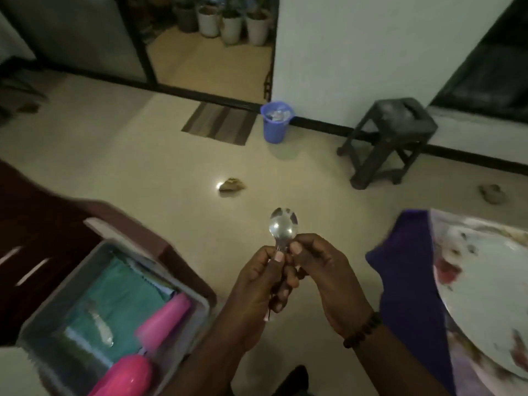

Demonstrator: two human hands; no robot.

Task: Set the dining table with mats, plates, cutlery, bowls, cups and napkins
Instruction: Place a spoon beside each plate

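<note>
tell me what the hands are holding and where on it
Both hands, left and right, hold a metal spoon by its handle, fingers pinching just below the bowl, which points up.

Open floor is lying mid-frame; bin is crowding lower left, plate blocking right, stool standing upper right.

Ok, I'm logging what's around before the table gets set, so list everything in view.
spoon: 1, silver, held up at centre
tray: 1, grey, lower left on a dark stand
cups: 2, pink, lying in the tray
cloth: 1, teal, in the tray
plate: 1, white patterned, right edge
mat: 1, purple, under the plate
bin: 1, blue, by the wall
stool: 1, dark, right of the bin
left hand: grips the spoon
right hand: pinches the spoon
</note>
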